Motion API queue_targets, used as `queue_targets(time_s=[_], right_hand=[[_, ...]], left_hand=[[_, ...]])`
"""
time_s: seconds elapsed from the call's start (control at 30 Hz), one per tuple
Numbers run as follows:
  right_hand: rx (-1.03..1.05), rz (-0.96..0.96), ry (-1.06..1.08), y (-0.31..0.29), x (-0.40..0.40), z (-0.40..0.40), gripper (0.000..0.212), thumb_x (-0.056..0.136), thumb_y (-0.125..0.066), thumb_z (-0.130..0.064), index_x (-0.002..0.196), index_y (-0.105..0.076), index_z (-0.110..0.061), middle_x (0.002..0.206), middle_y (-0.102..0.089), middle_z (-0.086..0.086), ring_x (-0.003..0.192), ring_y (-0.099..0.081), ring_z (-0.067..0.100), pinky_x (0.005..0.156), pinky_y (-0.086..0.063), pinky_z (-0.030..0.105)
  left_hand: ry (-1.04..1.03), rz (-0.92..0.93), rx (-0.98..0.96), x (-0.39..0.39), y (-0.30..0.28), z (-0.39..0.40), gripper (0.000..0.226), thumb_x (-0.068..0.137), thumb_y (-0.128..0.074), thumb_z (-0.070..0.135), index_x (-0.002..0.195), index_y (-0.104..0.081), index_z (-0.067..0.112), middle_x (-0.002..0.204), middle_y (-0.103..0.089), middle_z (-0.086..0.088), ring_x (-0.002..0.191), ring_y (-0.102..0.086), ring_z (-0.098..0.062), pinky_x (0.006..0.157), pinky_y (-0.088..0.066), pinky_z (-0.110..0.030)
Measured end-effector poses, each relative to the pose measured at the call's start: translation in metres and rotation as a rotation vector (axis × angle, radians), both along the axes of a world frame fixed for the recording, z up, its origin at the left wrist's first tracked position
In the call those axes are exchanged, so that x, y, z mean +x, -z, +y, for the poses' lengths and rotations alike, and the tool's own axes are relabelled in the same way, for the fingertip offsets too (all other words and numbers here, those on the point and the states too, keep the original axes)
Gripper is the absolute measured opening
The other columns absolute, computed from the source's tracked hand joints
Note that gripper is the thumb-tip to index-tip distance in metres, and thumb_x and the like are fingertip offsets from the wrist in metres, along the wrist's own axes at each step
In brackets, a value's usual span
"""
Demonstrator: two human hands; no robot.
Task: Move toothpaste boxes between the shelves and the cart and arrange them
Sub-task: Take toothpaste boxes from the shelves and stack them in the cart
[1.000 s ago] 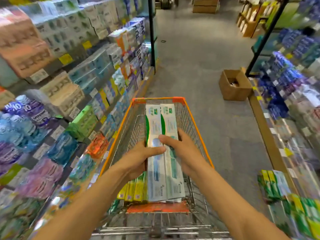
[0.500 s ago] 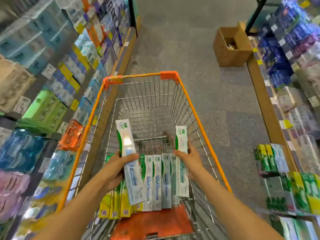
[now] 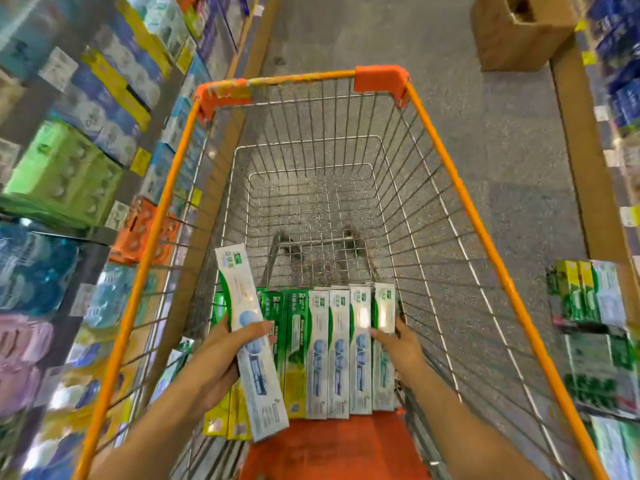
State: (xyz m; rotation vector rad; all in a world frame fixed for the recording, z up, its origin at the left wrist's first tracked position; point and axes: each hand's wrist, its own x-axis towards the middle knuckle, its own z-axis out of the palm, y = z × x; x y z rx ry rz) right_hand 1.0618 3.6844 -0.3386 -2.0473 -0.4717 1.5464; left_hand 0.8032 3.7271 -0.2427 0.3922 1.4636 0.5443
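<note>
An orange-rimmed wire cart stands in the aisle below me. At its near end lies a row of toothpaste boxes, white-and-blue ones on the right, green and yellow ones on the left. My left hand grips one long white-and-blue toothpaste box, tilted above the row's left side. My right hand holds the rightmost white box of the row, thumb on its face, against the cart's right wall.
Shelves packed with boxed goods run along the left. A lower shelf on the right holds more toothpaste boxes. An open cardboard carton sits on the grey floor ahead of the cart.
The two boxes held together above the cart have been separated. My right hand lowered its box into the row's right end; my left hand still carries the other. My view tilted down.
</note>
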Motion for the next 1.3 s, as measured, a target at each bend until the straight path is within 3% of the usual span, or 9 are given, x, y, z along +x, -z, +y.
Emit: queue_targets(time_s=[0.2,0.33,0.5,0.6,0.8,1.03,1.13,1.2,1.3], right_hand=[[-0.179,-0.116,-0.405,-0.003,0.002,-0.003,0.037,0.099,-0.045,-0.027,0.136,-0.043,-0.024,0.131,-0.055,0.005,0.116,-0.056,0.027,0.098,-0.044,0.037],[-0.056,-0.324,-0.354,-0.038,0.006,0.011,0.055,0.099,-0.045,-0.032,0.145,-0.031,-0.007,0.141,-0.046,0.014,0.124,-0.049,0.030,0.097,-0.042,0.032],[-0.031,0.163,-0.321,-0.112,-0.021,0.022,0.046,0.089,-0.054,-0.049,0.121,-0.050,-0.016,0.111,-0.059,0.001,0.083,-0.066,0.021,0.063,-0.058,0.035],[-0.027,0.010,-0.503,-0.105,-0.044,0.016,0.068,0.077,-0.070,-0.049,0.127,-0.047,-0.009,0.112,-0.060,0.002,0.097,-0.062,0.021,0.062,-0.050,0.025],[-0.033,-0.051,-0.455,-0.051,-0.064,0.026,0.053,0.080,-0.070,-0.040,0.116,-0.045,-0.010,0.093,-0.055,0.003,0.077,-0.054,0.014,0.050,-0.038,0.015],[-0.070,-0.264,-0.733,-0.012,-0.098,0.028,0.087,0.089,-0.062,-0.037,0.145,-0.013,0.009,0.151,-0.022,0.022,0.139,-0.026,0.031,0.111,-0.030,0.033],[-0.106,-0.267,-0.689,-0.002,-0.105,0.029,0.080,0.085,-0.067,-0.035,0.137,-0.027,0.010,0.120,-0.051,0.017,0.107,-0.054,0.023,0.077,-0.050,0.026],[-0.123,-0.267,-0.640,-0.001,-0.109,0.031,0.074,0.083,-0.070,-0.033,0.132,-0.033,0.009,0.086,-0.049,0.005,0.071,-0.052,0.013,0.049,-0.038,0.017],[-0.166,-0.221,-0.627,-0.007,-0.105,0.034,0.096,0.082,-0.072,-0.034,0.144,-0.012,0.009,0.114,-0.055,0.017,0.100,-0.058,0.021,0.066,-0.048,0.021]], left_hand=[[0.059,-0.029,-0.054,0.025,0.000,-0.015,0.082,0.083,-0.067,0.007,0.150,-0.020,0.018,0.117,-0.062,-0.005,0.093,-0.068,-0.025,0.075,-0.054,-0.041],[0.084,-0.025,-0.023,0.050,-0.014,-0.024,0.100,0.082,-0.070,0.009,0.151,-0.001,0.025,0.143,-0.044,-0.007,0.115,-0.057,-0.031,0.099,-0.044,-0.048],[0.307,0.032,0.062,0.093,-0.032,-0.035,0.080,0.083,-0.069,0.006,0.138,-0.016,0.030,0.097,-0.049,0.014,0.084,-0.054,-0.004,0.054,-0.042,-0.008],[0.411,0.082,0.108,0.116,-0.024,-0.041,0.074,0.088,-0.061,0.002,0.142,-0.014,0.022,0.110,-0.050,0.008,0.107,-0.050,-0.009,0.065,-0.047,-0.004],[0.531,0.349,0.012,0.089,0.086,-0.063,0.106,0.053,-0.063,0.055,0.146,-0.028,0.016,0.130,-0.049,-0.021,0.113,-0.054,-0.038,0.090,-0.051,-0.051],[0.577,0.303,0.007,0.067,0.069,-0.065,0.070,0.082,-0.061,0.000,0.144,-0.030,0.006,0.141,-0.044,-0.008,0.123,-0.048,-0.026,0.086,-0.049,-0.029],[0.539,0.319,-0.020,0.069,0.083,-0.067,0.052,0.084,-0.056,-0.003,0.134,-0.042,0.004,0.111,-0.061,-0.007,0.090,-0.058,-0.015,0.066,-0.050,-0.012],[0.509,0.323,-0.027,0.073,0.086,-0.066,0.046,0.086,-0.053,-0.007,0.130,-0.042,0.002,0.095,-0.058,0.000,0.076,-0.053,-0.007,0.054,-0.043,-0.006],[0.551,0.334,-0.027,0.075,0.079,-0.062,0.053,0.087,-0.052,-0.007,0.137,-0.038,0.004,0.110,-0.059,-0.006,0.088,-0.056,-0.013,0.068,-0.048,-0.016]])
